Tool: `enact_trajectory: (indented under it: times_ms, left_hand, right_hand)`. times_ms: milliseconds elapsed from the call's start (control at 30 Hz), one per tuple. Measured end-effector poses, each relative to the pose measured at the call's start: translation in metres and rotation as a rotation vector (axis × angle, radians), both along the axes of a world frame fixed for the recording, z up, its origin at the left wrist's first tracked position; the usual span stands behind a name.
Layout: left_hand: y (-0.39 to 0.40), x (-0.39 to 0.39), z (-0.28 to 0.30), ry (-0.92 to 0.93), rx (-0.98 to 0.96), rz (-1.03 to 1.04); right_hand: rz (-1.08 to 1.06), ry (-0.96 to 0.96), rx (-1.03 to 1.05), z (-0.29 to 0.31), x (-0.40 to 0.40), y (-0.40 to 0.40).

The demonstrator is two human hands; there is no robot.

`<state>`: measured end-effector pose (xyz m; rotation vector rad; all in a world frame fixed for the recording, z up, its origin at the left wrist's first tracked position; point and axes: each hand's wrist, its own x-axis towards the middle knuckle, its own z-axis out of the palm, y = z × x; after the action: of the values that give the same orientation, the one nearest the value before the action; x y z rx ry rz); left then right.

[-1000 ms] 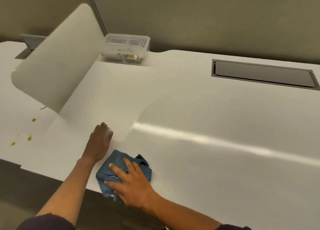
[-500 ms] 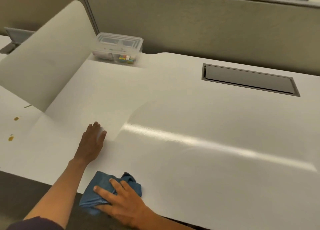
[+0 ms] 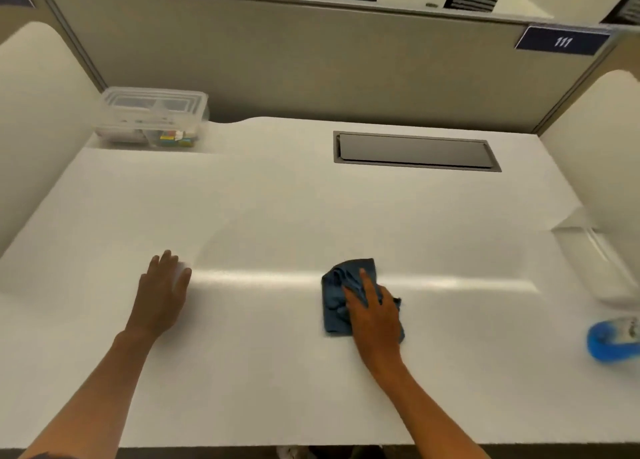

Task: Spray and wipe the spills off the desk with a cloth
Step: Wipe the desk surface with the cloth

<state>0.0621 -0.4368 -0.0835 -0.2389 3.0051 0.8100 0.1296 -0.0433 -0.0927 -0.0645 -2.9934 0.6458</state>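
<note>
A crumpled blue cloth (image 3: 337, 292) lies on the white desk (image 3: 277, 216), right of its middle. My right hand (image 3: 375, 311) presses flat on the cloth, covering its right half. My left hand (image 3: 162, 290) rests palm down on the bare desk to the left, fingers spread, holding nothing. A blue spray bottle (image 3: 611, 341) lies blurred at the right edge of the view. No spill shows on the desk surface in view.
A clear plastic box (image 3: 152, 117) with small coloured items stands at the back left corner. A grey recessed cable tray (image 3: 415, 152) sits at the back right. White side dividers (image 3: 34, 129) flank the desk; a grey partition with a "111" sign (image 3: 562, 41) closes the back.
My right hand slid the cloth from the desk's front-left edge rightward and farther in. The view swung right, so the brown spots on the left desk left the frame. The left hand stayed flat.
</note>
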Motion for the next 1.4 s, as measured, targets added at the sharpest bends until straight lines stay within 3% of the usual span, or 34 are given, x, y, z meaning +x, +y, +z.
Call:
enact_trajectory:
  times_ms: [100, 167, 333, 600, 1033, 1400]
  left_hand:
    - [0.011, -0.012, -0.002, -0.004, 0.013, -0.034]
    - [0.017, -0.016, -0.003, -0.001, 0.015, -0.045]
    - [0.012, -0.028, -0.001, -0.035, -0.048, -0.058]
    - [-0.018, -0.037, 0.001, 0.003, -0.120, -0.011]
    - [-0.026, -0.056, -0.025, -0.004, -0.189, 0.015]
    - [-0.028, -0.053, -0.029, 0.079, -0.098, 0.045]
  right_hand:
    - [-0.442, -0.041, -0.019, 0.004, -0.006, 0.085]
    - [-0.583, -0.020, 0.076, 0.006, 0.003, 0.135]
    - [-0.836, -0.080, 0.168, 0.000, 0.022, 0.205]
    - [-1.028, -0.095, -0.005, 0.000, -0.031, 0.231]
    - [-0.700, -0.269, 0.054, 0.002, -0.193, 0.178]
    - [-0.019, -0.228, 0.364, -0.002, -0.283, -0.058]
